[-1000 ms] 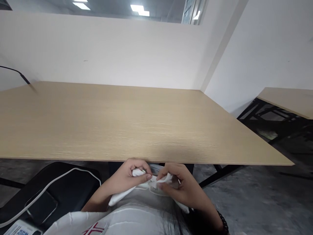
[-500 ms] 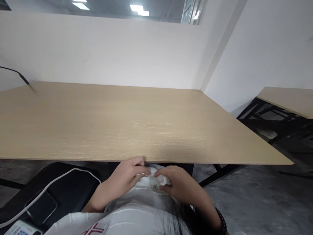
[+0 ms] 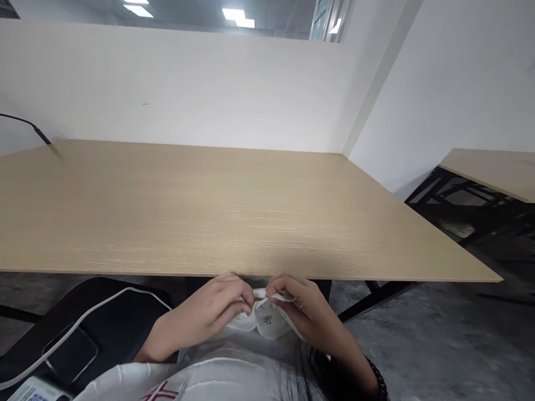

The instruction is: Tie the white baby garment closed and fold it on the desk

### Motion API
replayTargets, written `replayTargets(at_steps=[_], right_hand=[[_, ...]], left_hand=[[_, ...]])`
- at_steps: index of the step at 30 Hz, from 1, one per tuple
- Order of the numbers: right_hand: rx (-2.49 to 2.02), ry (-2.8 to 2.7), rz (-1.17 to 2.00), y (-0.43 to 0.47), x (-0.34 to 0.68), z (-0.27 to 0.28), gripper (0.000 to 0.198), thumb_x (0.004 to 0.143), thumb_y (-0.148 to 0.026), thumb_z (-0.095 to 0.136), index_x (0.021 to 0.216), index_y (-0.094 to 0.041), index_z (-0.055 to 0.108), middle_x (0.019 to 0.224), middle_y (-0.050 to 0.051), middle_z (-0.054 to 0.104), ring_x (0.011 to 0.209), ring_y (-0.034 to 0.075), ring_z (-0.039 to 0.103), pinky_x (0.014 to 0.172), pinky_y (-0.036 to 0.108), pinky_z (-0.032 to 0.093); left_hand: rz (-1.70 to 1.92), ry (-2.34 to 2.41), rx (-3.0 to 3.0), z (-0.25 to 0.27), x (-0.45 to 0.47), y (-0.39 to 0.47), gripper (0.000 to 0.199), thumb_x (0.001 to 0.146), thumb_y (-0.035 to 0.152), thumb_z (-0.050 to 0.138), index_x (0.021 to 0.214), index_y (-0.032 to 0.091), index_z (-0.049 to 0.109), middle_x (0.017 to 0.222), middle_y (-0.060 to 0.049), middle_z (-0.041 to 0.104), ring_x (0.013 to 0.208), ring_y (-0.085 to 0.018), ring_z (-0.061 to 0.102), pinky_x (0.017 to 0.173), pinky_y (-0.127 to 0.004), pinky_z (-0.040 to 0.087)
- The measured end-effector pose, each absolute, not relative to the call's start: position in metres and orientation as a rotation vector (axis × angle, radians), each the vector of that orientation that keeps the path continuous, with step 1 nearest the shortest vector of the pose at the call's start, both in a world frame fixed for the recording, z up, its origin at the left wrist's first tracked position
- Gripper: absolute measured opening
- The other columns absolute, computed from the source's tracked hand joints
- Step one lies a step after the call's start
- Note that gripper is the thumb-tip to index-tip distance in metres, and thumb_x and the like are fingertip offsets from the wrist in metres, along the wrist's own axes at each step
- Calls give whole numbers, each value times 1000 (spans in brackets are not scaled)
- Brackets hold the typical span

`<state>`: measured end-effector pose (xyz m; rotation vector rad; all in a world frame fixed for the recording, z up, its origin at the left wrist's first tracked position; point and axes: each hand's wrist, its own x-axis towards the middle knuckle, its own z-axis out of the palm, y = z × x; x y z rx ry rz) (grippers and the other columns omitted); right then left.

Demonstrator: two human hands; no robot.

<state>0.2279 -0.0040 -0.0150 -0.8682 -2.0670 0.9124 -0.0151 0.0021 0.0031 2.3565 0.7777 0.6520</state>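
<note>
Just below the front edge of the table, close to my body, I hold a soft white cloth item that looks like a pair of socks [image 3: 270, 323]. Two rounded ends hang side by side, and the one on the right bears a small dark print. My left hand [image 3: 217, 309] pinches the upper left part between thumb and fingers. My right hand [image 3: 303, 306] is closed on the upper rim, where a thin band of cloth is drawn out between the two hands. Part of the cloth is hidden behind my fingers.
The wooden table [image 3: 188, 206] stretches ahead to a white wall. At lower left are a black chair seat [image 3: 121, 312], a white cable [image 3: 96, 306] and a printed box or pack [image 3: 35, 390]. A second table [image 3: 493, 170] stands at the right.
My hands have moved a little apart, the left one leftward. The cloth's upper rim is now drawn out into a thin band, and more of the printed rounded end shows.
</note>
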Motion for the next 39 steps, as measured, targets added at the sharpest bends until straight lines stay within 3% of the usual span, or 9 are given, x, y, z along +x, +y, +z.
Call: replayTargets(at_steps=[2, 6, 12, 19, 27, 35, 39], right_hand=[[-919, -1983, 961, -6, 225, -14, 8, 96, -24, 54, 94, -20, 61, 81, 1, 63, 72, 13, 55, 68, 23, 42], [-998, -1891, 1001, -9, 221, -15, 18, 97, -33, 54, 89, -19, 61, 71, -1, 58, 63, 12, 48, 58, 23, 35], [-933, -1790, 1182, -13, 218, -13, 27, 98, -42, 53, 88, -18, 60, 69, -1, 54, 60, 10, 44, 53, 22, 32], [-924, -1864, 1199, -16, 220, -13, 29, 99, -45, 49, 88, -19, 57, 73, 0, 55, 66, 12, 47, 56, 22, 33], [-670, -2083, 1259, -14, 227, -10, 28, 99, -43, 50, 89, -19, 62, 75, 1, 65, 63, 11, 51, 59, 24, 37], [-668, -2060, 1260, -9, 227, -17, 26, 97, -41, 53, 87, -19, 61, 74, -1, 60, 65, 11, 49, 62, 23, 37], [-794, -1773, 1318, -9, 225, -21, 29, 98, -47, 51, 90, -19, 57, 78, 1, 56, 69, 12, 48, 63, 24, 38]], left_hand=[[602, 738, 2340, 5, -11, 0, 12, 98, 29, 52, 102, 20, 59, 99, -4, 68, 91, -17, 62, 83, -28, 47], [534, 661, 2383, 2, -7, -1, 24, 88, 32, 67, 107, 21, 57, 100, -3, 68, 90, -17, 62, 79, -26, 47], [628, 653, 2524, -9, -9, 2, 14, 93, 16, 51, 103, 20, 60, 76, 2, 68, 60, -11, 55, 59, -22, 39], [749, 554, 2514, -12, -11, 1, 21, 95, 36, 58, 97, 19, 71, 53, 2, 62, 42, -9, 48, 48, -25, 34], [694, 333, 2446, -10, -11, 3, 15, 95, 25, 59, 101, 21, 72, 66, -3, 75, 48, -12, 63, 50, -25, 39], [735, 441, 2419, -18, -3, 2, 13, 89, 28, 63, 81, 20, 69, 57, 0, 67, 45, -10, 54, 48, -25, 37], [732, 515, 2408, -20, -3, 5, 24, 87, 42, 67, 87, 18, 69, 53, 4, 58, 45, -8, 48, 50, -23, 36]])
